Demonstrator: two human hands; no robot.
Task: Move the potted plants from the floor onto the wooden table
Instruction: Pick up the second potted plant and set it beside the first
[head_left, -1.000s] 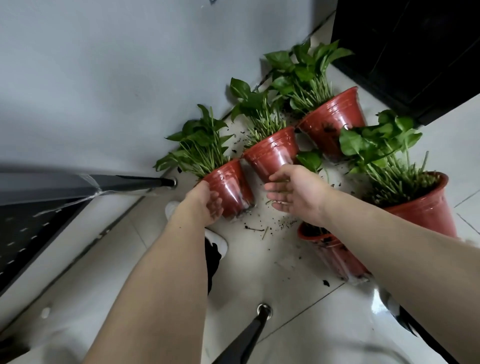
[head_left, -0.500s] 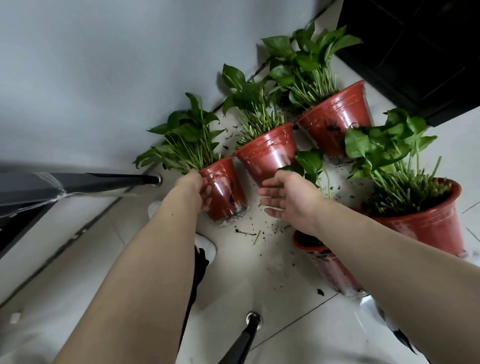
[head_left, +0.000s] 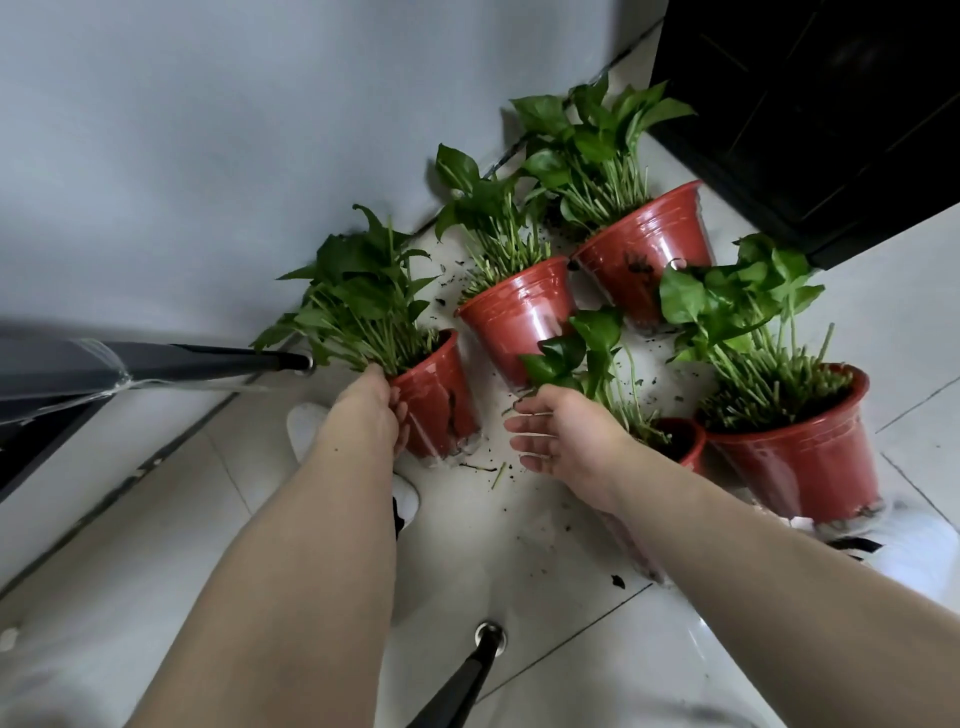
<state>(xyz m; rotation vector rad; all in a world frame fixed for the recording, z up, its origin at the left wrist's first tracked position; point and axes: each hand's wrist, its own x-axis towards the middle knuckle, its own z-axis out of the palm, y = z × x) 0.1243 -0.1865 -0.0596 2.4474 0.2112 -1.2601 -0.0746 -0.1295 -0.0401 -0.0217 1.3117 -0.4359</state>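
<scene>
Several red plastic pots with green leafy plants stand on the white tiled floor by the wall. My left hand (head_left: 366, 410) grips the left side of the leftmost pot (head_left: 441, 400), fingers curled round its wall. My right hand (head_left: 561, 431) hovers with straight fingers to the right of that pot, a gap between them. Behind are a second pot (head_left: 519, 317) and a third pot (head_left: 644, 249). A big pot (head_left: 800, 462) stands at the right. A small pot (head_left: 683, 441) is partly hidden by my right forearm.
Loose soil (head_left: 483, 467) is scattered on the tiles between the pots. One black table leg (head_left: 218, 358) runs in from the left and another (head_left: 467, 670) stands between my arms. A black cabinet (head_left: 831, 104) fills the upper right. A white shoe (head_left: 306, 426) sits below my left hand.
My left hand has settled onto the leftmost pot's side. My right hand has drifted down from the second pot toward the leftmost pot. The view has come closer.
</scene>
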